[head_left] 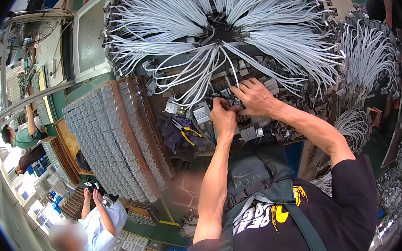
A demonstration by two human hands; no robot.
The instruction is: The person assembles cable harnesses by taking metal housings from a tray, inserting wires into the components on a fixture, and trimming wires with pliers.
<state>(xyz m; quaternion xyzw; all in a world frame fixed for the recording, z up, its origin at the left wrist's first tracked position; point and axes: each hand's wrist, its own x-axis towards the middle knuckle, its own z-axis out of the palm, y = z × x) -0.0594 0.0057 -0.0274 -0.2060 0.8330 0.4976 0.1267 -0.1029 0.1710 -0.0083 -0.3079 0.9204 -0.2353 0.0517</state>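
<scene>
- The slim white round cable lies just beyond the fingers, on the far side of both hands from the person's body; its long axis runs from the fan of white cables down toward the person, with a slight bend, its near end meeting the right hand at the fingertips.
- The right hand is the nearer of the two to this cable; it reaches in from the right, back upward, fingers bent and close together; whether it pinches the cable or only touches it cannot be told.
- The left hand is just beside the right, its fingers curled narrow and thumb side turned toward it; what it holds, if anything, is hidden.
- Left of the left hand, near it, is a pale ribbed metal block; farther left, pliers with yellow-and-black handles rest on the cluttered brown worktop.
- Right of the hands, small silvery and dark metal parts lie heaped.
</scene>
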